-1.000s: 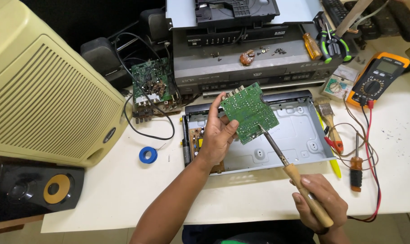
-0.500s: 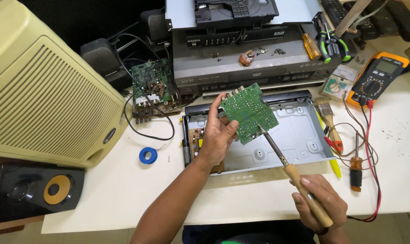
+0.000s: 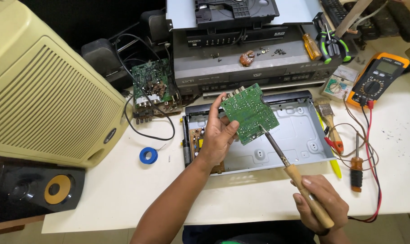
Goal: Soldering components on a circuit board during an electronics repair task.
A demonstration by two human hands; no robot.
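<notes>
Green circuit board point(image 3: 250, 113), wood-handled soldering iron point(image 3: 295, 174), blue solder spool point(image 3: 148, 155), orange multimeter point(image 3: 377, 79), cream speaker point(image 3: 47, 95).

Left forearm reaching up and forward across the middle, left hand point(image 3: 218, 135) raised with palm turned inward, fingers gripping around something, right hand point(image 3: 321, 204) sitting low near the body, fingers curling closed in a fist-like grasp

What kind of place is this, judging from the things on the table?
Most likely an electronics repair bench. The left hand holds a green circuit board, the right hand holds a soldering iron to it, and an orange multimeter lies beside an opened metal case.
</notes>
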